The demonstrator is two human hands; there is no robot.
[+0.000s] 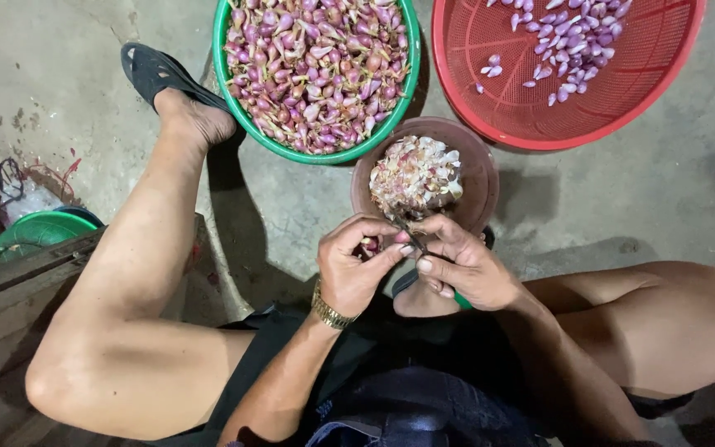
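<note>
A person sits low on the floor (672,190) with bare knees spread wide. The left hand (356,266) is curled shut around a small purple shallot (370,244), with the thumb pressed on top. The right hand (465,266) is closed around a small knife (411,232), and the blade tip touches the shallot between the two hands. Both hands are just below the brown bowl (482,178), which holds a heap of pale peels. Touching the top left of that bowl is a green bowl (233,99) full of unpeeled shallots. At the top right of the floor sits a red basket (622,108) with a few peeled purple shallots in it. A gold watch (330,313) is on the left wrist. A black sandal (155,74) is on the left foot beside the green bowl.
</note>
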